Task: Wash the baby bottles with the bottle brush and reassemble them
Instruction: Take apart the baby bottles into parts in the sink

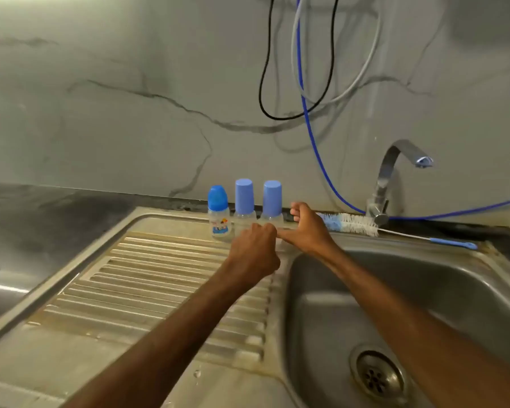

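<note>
Three baby bottles stand in a row at the back of the drainboard: a small printed one with a dark blue cap (218, 212), then two clear ones with tall light blue caps (244, 198) (272, 200). The bottle brush (351, 223), white and blue bristles on a thin wire with a blue handle, lies on the sink rim behind the basin. My left hand (253, 250) is curled in front of the lower parts of the two clear bottles; what it holds, if anything, is hidden. My right hand (308, 229) is spread beside the rightmost bottle, thumb pointing left and touching my left hand.
The ribbed steel drainboard (159, 278) fills the left, and the sink basin (424, 304) with its drain lies at the right. A chrome tap (386, 184) stands behind the basin. Black, grey and blue cables (315, 136) hang down the marble wall.
</note>
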